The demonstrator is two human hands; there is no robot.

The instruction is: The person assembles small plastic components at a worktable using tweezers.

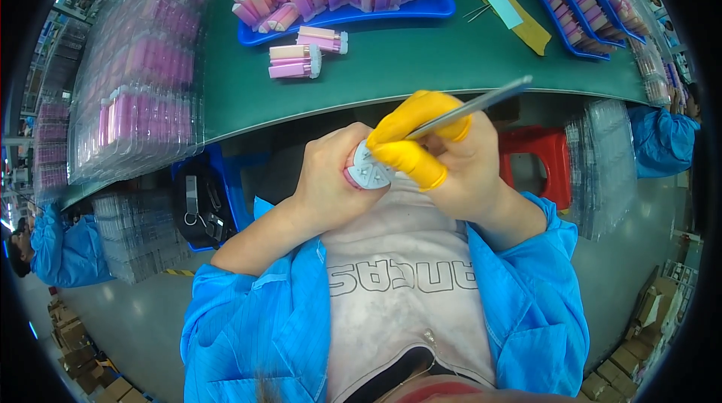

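Both hands meet over a white-ended piece [371, 168] at the bench's near edge.
Head view: the left hand [329, 165] is wrapped around the piece, its white end facing up; the right hand [468, 158], in yellow finger covers [425, 112], pinches a slim metal tool [481, 103], its tip hidden by the fingers. Beyond, on the green bench [391, 60], two pink-and-cream pieces [290, 70] lie left, near a full blue tray [353, 22].
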